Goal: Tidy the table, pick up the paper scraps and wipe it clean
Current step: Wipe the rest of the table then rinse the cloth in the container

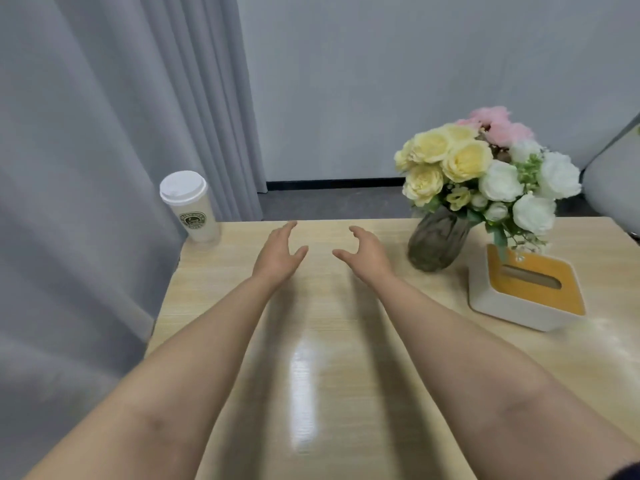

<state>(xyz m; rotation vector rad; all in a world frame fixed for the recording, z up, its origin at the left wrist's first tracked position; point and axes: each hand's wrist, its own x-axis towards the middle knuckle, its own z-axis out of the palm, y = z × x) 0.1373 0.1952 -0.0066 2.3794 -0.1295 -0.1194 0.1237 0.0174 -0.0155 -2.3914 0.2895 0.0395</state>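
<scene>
both arms reached forward over the table (pixel 322 375), bare forearms running from the near edge toward the far edge. left hand (pixel 278 254) and right hand (pixel 363 252) hovered side by side near the far edge, apart, palms turned toward each other. fingers (pixel 289 227) of the left hand were extended and loosely spread, holding nothing. fingers (pixel 356 232) of the right hand were curled a little, thumb out toward the left hand, also empty. whether either hand touched the wood could not be told.

no paper scraps could be made out on the table; the surface between and before the hands showed only wood grain and a bright glare streak toward the near edge.

cup (pixel 190 206) with white lid stood upright at the far left corner. vase (pixel 436 240) of dark glass stood near the far edge, right of the right hand, carrying flowers (pixel 485 168) in yellow, white and pink. tissue box (pixel 526 289), white with an orange top, sat just beside the vase toward the right edge. grey curtain (pixel 104 168) hung past the left edge.
</scene>
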